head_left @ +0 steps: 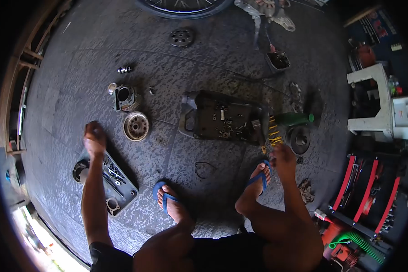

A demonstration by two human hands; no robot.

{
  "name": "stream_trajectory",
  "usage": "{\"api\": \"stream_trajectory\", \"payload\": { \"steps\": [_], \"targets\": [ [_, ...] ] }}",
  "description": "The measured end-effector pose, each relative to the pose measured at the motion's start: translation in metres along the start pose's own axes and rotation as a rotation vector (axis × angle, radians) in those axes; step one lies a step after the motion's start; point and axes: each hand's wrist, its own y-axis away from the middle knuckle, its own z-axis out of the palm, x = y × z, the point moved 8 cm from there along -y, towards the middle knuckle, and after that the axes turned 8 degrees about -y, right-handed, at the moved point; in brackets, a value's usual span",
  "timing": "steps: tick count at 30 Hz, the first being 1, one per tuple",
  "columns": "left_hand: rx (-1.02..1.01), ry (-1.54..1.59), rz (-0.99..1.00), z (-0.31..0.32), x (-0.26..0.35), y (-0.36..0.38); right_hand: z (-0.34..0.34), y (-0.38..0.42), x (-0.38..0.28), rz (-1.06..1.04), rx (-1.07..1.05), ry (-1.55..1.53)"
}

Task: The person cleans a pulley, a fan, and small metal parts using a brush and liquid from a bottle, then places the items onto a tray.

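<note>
My left hand (94,138) is over the floor at the left, fingers loosely bent and apart, with nothing visible in it. Below it lies a grey tray (130,196) with bolts, small parts and a gasket (113,205). To its right are a round metal rotor (136,126) and an engine cylinder (125,95). My right hand (283,162), fingers loosely bent and apart, is just below a yellow coil spring (274,131) and the handle of a brush (258,131). The brush leans on a dark pan (208,102) holding several small bolts and parts.
A green bottle (294,119) and a round dark drum (298,139) lie right of the pan. A small container (278,61), a clutch-like disc (182,38) and a wheel (186,14) are farther off. At right stand a white stool (371,124) and a red-edged tool rack (366,192).
</note>
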Motion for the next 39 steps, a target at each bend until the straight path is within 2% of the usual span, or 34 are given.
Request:
{"api": "stream_trajectory", "payload": {
  "steps": [1,2,3,4,5,6,7,9,10,12,13,15,16,20,22,26,28,29,31,32,34,36,37,38,39],
  "targets": [
    [-0.058,0.089,0.095,0.002,0.051,-0.003,0.010,-0.009,-0.008,0.005,0.008,-0.011],
    [-0.116,0.176,0.187,-0.001,0.107,-0.003,0.024,-0.016,-0.028,-0.105,0.029,0.426],
    [-0.234,0.294,0.179,0.004,0.154,0.004,0.036,-0.019,-0.041,-0.215,0.048,0.863],
    [-0.394,0.458,0.182,0.019,0.192,0.017,0.038,-0.024,-0.034,-0.215,0.052,0.855],
    [-0.241,0.427,0.561,0.011,0.253,0.026,0.043,-0.030,-0.024,-0.238,0.028,0.898],
    [-0.278,0.454,0.709,0.014,0.299,0.038,0.049,-0.034,-0.018,-0.261,0.003,0.942],
    [-0.635,0.631,0.625,0.048,0.322,0.059,0.052,-0.035,-0.022,-0.261,-0.001,0.939],
    [-0.562,0.424,0.842,0.050,0.404,0.078,0.053,-0.030,-0.038,-0.206,0.001,0.860],
    [-0.666,0.410,0.868,0.068,0.433,0.088,0.052,-0.031,-0.046,-0.200,-0.006,0.859],
    [-0.807,0.431,0.936,0.109,0.479,0.107,0.051,-0.037,-0.067,-0.301,0.031,0.771],
    [-0.835,0.467,0.979,0.123,0.499,0.114,0.051,-0.040,-0.081,-0.502,0.091,0.693],
    [-0.782,0.399,1.015,0.137,0.532,0.123,0.054,-0.064,-0.085,-0.504,0.033,0.587],
    [-0.730,0.334,1.051,0.140,0.542,0.128,0.055,-0.072,-0.085,-0.502,-0.023,0.483],
    [-0.738,0.311,1.133,0.148,0.551,0.132,0.053,-0.085,-0.078,-0.376,-0.099,0.414],
    [-0.802,0.216,1.240,0.150,0.547,0.136,0.050,-0.069,-0.085,-0.470,-0.048,0.549],
    [-0.777,0.133,1.223,0.144,0.528,0.121,0.068,-0.058,-0.052,-0.400,-0.103,0.684],
    [-0.760,0.028,1.070,0.150,0.511,0.104,0.080,-0.062,-0.026,-0.205,-0.198,0.276],
    [-0.755,0.020,1.069,0.144,0.502,0.100,0.085,-0.055,-0.032,-0.046,-0.205,0.066],
    [-0.590,0.230,0.821,0.114,0.476,0.077,0.081,-0.058,-0.041,-0.062,-0.189,-0.001],
    [-0.591,0.220,0.822,0.110,0.468,0.081,0.075,-0.062,-0.045,-0.073,-0.164,-0.066],
    [-0.588,0.166,0.366,0.113,0.427,0.069,0.062,-0.081,-0.062,-0.152,-0.146,0.022],
    [-0.640,0.076,0.299,0.121,0.417,0.073,0.048,-0.099,-0.067,-0.029,-0.056,0.001],
    [-0.731,0.085,0.204,0.129,0.412,0.078,0.046,-0.101,-0.069,-0.038,-0.058,-0.002],
    [-0.821,0.096,0.106,0.137,0.407,0.084,0.027,-0.096,-0.090,-0.299,0.174,0.059],
    [-0.782,0.095,0.120,0.137,0.409,0.085,0.013,-0.081,-0.108,-0.558,0.404,0.122]
  ]
}}
